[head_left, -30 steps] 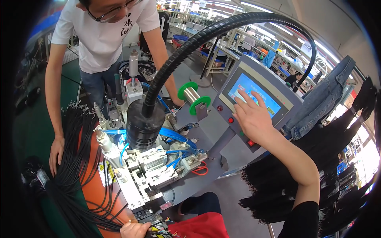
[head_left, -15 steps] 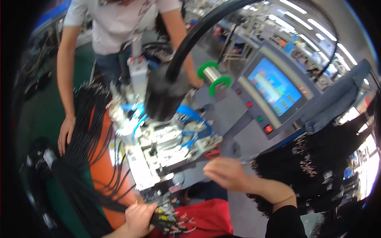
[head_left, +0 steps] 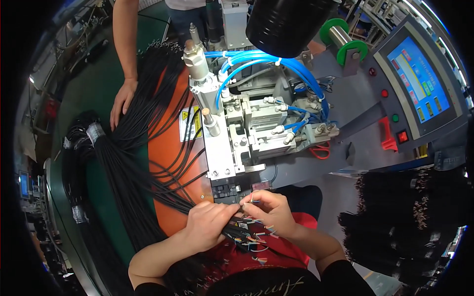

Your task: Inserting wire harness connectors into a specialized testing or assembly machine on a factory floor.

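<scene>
Now L hand (head_left: 210,224) clamps blk cables (head_left: 170,197), R hand (head_left: 269,212) pinches wire end (head_left: 253,201) (silver wire (head_left: 339,36) on grn spool (head_left: 326,30)).

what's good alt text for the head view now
A person's left hand holds a bundle of black cables while the right hand pinches at its coloured wire ends. Beyond stands a metal machine with blue tubes; a screen is at right, and another person's hand by more cables at left.

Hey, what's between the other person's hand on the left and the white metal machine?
In the head view, black cables lie there over an orange surface; beside the machine, partly under some cables, is a white-and-yellow warning label.
</scene>
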{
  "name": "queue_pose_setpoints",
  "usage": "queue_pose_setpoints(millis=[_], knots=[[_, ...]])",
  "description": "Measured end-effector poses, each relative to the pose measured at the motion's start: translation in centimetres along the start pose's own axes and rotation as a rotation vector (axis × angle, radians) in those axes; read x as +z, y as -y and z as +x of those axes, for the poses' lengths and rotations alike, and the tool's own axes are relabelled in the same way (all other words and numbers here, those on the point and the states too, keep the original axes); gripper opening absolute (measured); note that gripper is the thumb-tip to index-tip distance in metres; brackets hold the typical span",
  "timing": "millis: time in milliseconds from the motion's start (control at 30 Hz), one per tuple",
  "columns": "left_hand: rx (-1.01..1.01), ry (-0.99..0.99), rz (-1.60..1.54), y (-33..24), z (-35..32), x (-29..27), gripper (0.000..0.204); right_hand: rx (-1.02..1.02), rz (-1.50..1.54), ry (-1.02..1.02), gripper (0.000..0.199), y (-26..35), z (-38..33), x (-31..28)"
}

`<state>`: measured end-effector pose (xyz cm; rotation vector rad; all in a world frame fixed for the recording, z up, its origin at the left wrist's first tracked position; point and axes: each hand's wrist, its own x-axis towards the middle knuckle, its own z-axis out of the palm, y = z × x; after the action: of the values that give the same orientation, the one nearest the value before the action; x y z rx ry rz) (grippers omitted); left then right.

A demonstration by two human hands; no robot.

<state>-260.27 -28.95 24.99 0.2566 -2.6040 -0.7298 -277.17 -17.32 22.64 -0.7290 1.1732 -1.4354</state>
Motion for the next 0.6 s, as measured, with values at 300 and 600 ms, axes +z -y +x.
queue_pose_setpoints(millis=[300, 600], knots=[[-0.022, 0.110, -0.122, -0.1, 0.7, -0.8, 0.051, -0.113, 0.038, 0.099, 0.009, -1.1, 0.7, -0.5], [-0.029, 0.102, 0.109, -0.5, -0.6, -0.5, 0.050, -0.103, -0.052, 0.119, 0.009, 0.6, 1.2, -0.2]])
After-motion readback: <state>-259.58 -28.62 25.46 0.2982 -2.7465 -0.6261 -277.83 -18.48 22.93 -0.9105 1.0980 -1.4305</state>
